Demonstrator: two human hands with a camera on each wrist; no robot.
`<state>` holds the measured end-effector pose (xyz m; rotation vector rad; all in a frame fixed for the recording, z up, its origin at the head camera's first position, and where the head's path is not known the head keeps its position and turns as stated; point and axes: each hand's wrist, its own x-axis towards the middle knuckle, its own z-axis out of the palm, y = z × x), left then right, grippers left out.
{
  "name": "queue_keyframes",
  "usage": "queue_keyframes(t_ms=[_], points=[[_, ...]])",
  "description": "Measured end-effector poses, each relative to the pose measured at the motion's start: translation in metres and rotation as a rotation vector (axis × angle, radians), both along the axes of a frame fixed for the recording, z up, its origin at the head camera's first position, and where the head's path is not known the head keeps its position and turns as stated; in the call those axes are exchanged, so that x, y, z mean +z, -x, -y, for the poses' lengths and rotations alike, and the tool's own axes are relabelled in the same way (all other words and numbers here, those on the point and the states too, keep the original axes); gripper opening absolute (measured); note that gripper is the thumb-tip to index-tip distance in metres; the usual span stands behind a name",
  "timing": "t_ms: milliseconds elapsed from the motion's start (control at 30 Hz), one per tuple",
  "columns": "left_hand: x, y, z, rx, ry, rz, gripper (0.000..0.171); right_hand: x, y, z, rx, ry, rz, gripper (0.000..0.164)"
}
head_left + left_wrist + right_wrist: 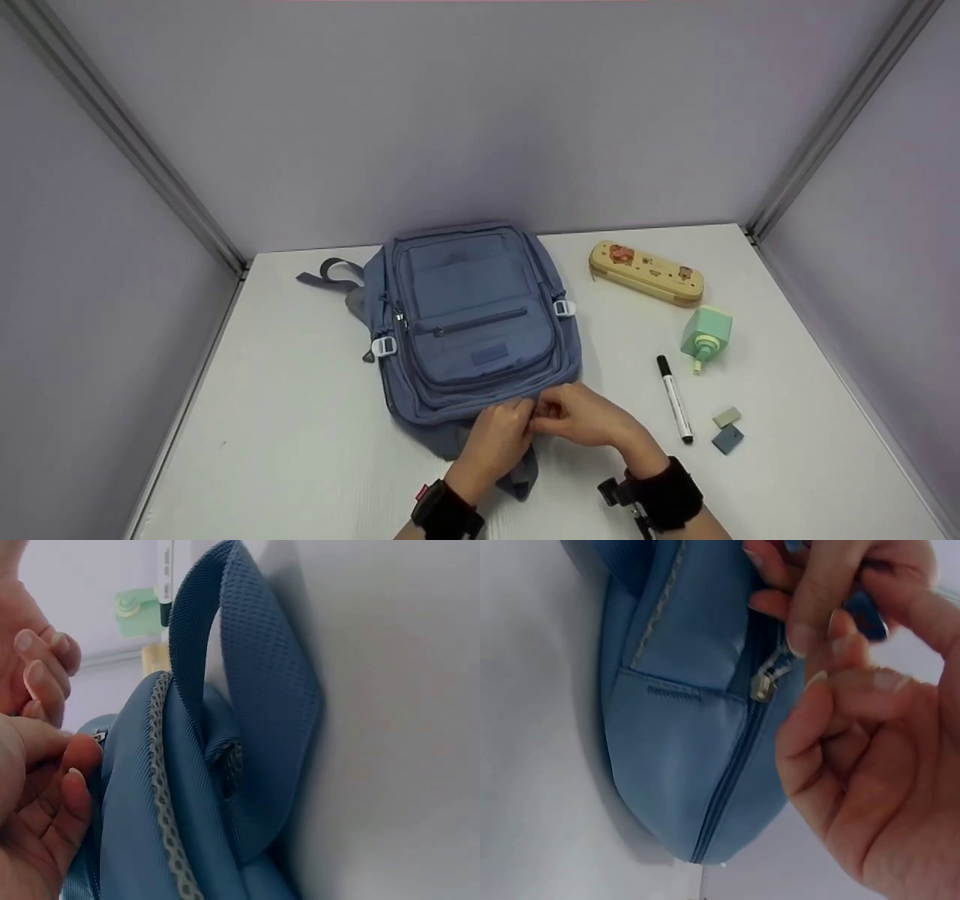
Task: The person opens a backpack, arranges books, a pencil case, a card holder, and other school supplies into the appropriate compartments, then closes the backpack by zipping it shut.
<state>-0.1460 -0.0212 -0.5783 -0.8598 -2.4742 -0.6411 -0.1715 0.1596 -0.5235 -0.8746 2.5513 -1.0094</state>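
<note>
A blue backpack (pixel 480 277) lies on the table with its front pocket up and its top end towards me. Both hands meet at that near edge, by the main zipper. My left hand (pixel 495 439) pinches the backpack's edge beside the zipper. Opposite it, my right hand (pixel 589 416) has its fingers curled at the zipper pull. In the right wrist view, a metal zipper slider (pixel 763 688) with a pale cord (pixel 781 660) sits just beside the fingertips. A dark blue tab (pixel 866 615) shows between the two hands, partly hidden by fingers.
To the right lie a yellow pencil case (pixel 646 274), a green box-shaped bottle (pixel 706 332), a black-capped marker (pixel 675 399) and two small blocks (pixel 727 439). A strap (pixel 330 277) trails off the backpack's left side; a handle loop (pixel 270 690) stands at its near end. Walls enclose the table.
</note>
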Motion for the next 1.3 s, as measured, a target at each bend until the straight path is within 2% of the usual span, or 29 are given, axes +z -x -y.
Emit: queue_keyframes(t_ms=[67,133,267,367,467,533,633,800,967,1167,1300], points=[[-0.001,0.0,-0.001,0.014,-0.036,0.013,0.021,0.001,0.001,-0.005,-0.02,-0.007,-0.046,0.019],[-0.001,0.0,-0.004,0.039,-0.061,0.018,0.022,0.0,0.001,-0.008,-0.078,-0.062,-0.155,0.015],[-0.001,-0.001,-0.007,0.111,-0.094,0.065,0.028,-0.01,-0.001,-0.006,-0.184,-0.142,-0.342,0.032],[-0.001,-0.002,-0.009,0.172,-0.069,0.122,0.028,-0.019,0.0,-0.001,-0.229,-0.155,-0.419,0.045],[0.0,-0.003,-0.011,0.224,-0.017,0.176,0.022,-0.027,0.001,0.005,-0.259,-0.165,-0.48,0.052],[0.0,-0.005,-0.012,0.256,0.026,0.203,0.018,-0.032,0.002,0.008,-0.272,-0.18,-0.497,0.049],[-0.001,-0.009,-0.014,0.293,0.106,0.211,0.015,-0.037,0.002,0.011,-0.281,-0.169,-0.5,0.036],[-0.005,-0.013,-0.016,0.327,0.21,0.159,0.019,-0.039,0.004,0.014,-0.285,-0.087,-0.52,0.026],[-0.008,-0.008,-0.018,0.349,0.162,0.121,0.024,-0.039,0.006,0.014,-0.291,-0.061,-0.515,0.023],[-0.01,-0.005,-0.017,0.363,0.133,-0.012,0.027,-0.04,0.006,0.013,-0.32,-0.072,-0.517,0.018],[-0.008,-0.005,-0.016,0.381,0.121,-0.032,0.026,-0.042,0.008,0.012,-0.322,-0.067,-0.538,0.019]])
